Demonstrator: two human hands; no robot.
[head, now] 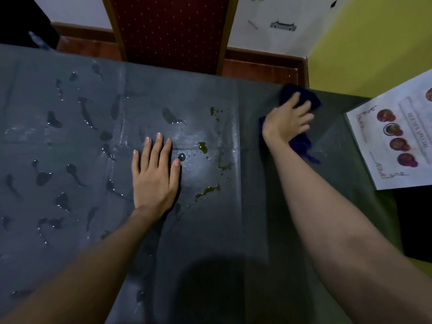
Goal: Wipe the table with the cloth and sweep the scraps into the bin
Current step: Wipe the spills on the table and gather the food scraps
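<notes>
The dark grey table (233, 230) fills most of the view, with water drops across its left half and several yellow-green stains (203, 147) near the middle. My left hand (155, 174) lies flat on the table with straight fingers, just left of the stains. My right hand (286, 120) presses down on a dark blue cloth (301, 94) near the far right edge of the table, fingers spread over it. Part of the cloth sticks out below the wrist. No bin is in view.
A white printed menu sheet (397, 136) lies at the table's right end. A chair with a red dotted back (173, 31) stands behind the far edge. A yellow-green wall (374, 43) rises at the back right.
</notes>
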